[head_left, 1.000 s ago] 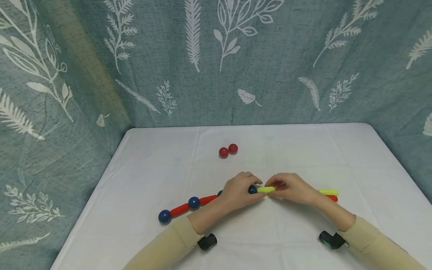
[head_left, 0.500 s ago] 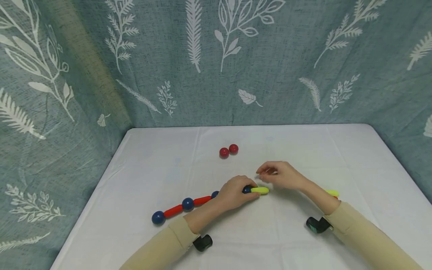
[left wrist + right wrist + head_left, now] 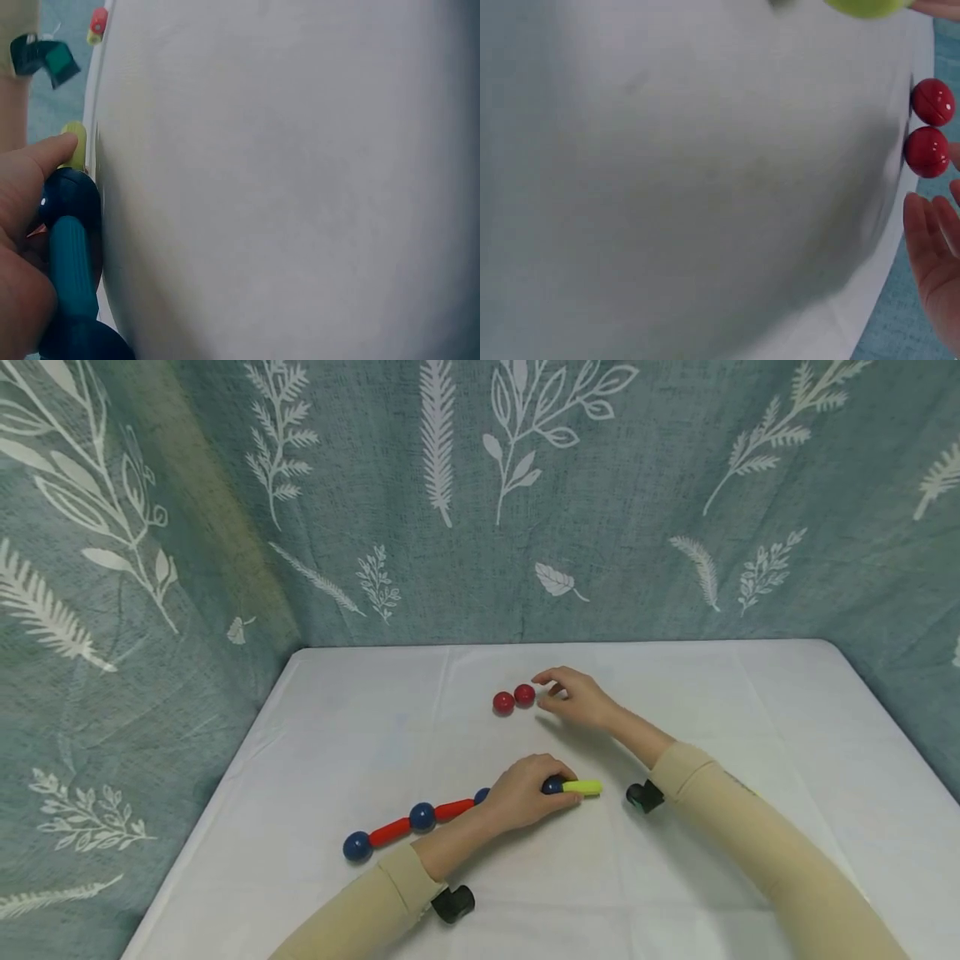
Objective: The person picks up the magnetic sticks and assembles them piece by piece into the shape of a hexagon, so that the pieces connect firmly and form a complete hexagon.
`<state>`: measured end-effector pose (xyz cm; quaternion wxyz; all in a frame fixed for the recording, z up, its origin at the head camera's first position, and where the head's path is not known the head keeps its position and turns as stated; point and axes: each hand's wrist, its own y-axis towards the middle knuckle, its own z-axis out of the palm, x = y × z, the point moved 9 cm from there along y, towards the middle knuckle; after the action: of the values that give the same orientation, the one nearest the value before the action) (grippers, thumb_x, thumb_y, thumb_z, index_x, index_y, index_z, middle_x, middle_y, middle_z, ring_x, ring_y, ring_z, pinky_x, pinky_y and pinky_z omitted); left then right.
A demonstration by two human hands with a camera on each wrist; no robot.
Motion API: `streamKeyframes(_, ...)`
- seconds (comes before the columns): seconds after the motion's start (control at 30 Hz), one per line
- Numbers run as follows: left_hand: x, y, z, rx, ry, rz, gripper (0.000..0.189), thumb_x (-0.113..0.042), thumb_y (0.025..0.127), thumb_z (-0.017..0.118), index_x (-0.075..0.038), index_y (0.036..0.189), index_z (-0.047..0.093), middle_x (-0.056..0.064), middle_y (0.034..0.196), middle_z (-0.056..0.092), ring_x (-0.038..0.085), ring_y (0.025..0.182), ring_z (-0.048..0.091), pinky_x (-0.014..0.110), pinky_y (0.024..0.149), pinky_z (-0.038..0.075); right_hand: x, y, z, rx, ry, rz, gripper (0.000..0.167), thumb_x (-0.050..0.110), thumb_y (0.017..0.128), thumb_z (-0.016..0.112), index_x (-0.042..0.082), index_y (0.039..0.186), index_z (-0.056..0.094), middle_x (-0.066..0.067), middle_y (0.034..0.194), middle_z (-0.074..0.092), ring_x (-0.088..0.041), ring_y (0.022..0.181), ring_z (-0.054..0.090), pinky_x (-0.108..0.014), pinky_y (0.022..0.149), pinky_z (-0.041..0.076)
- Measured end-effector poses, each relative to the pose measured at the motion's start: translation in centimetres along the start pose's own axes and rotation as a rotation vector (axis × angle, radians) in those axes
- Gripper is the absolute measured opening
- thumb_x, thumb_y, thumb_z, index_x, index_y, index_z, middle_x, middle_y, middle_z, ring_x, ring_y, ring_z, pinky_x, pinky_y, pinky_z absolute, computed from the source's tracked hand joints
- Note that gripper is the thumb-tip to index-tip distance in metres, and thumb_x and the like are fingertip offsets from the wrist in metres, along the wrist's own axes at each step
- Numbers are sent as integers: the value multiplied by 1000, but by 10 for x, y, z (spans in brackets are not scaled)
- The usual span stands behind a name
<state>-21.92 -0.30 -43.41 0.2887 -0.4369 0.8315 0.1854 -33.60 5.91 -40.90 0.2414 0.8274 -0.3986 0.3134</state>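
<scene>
A chain of blue balls [image 3: 422, 817] and red rods [image 3: 390, 832] runs across the white table, with a yellow rod [image 3: 588, 787] at its right end. My left hand [image 3: 525, 789] grips the chain near that end, one finger lying along the yellow rod. In the left wrist view, a blue-green ribbed rod [image 3: 73, 262] joins two dark blue balls under the palm; the head view hides it behind the hand. Farther back, two red balls [image 3: 503, 702] sit side by side. Beside the right one, my right hand [image 3: 577, 697] reaches with thumb and fingers apart, holding nothing.
Another red rod [image 3: 98, 19] and yellow rod lie off to the right, mostly hidden behind the right arm in the head view. Black wrist cameras [image 3: 453, 904] hang below both sleeves. A leaf-patterned curtain [image 3: 465, 568] stands behind the table's far edge.
My right hand has let go of the yellow rod and moved back and left to the red balls. The left hand keeps its grip, the chain having slid slightly left.
</scene>
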Motion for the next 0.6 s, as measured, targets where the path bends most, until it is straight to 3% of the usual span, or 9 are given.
streamKeyframes(0.27, 0, -1, 1, -5, -4, 22, 22, -29, 90, 71, -14, 106, 71, -5, 99, 66, 9, 90, 56, 23, 84, 45, 4, 18, 13, 73, -45, -49, 45, 7, 94, 63, 2, 138, 51, -19, 137, 51, -35, 116, 55, -46, 94, 47)
streamKeyframes(0.6, 1, -1, 0, -17, 20, 43, 22, -30, 90, 71, -14, 105, 71, -5, 97, 65, 8, 89, 56, 22, 82, 45, 4, 13, 18, 88, -43, -31, 35, 3, 91, 66, 0, 124, 59, -16, 123, 61, -30, 108, 59, -40, 89, 51)
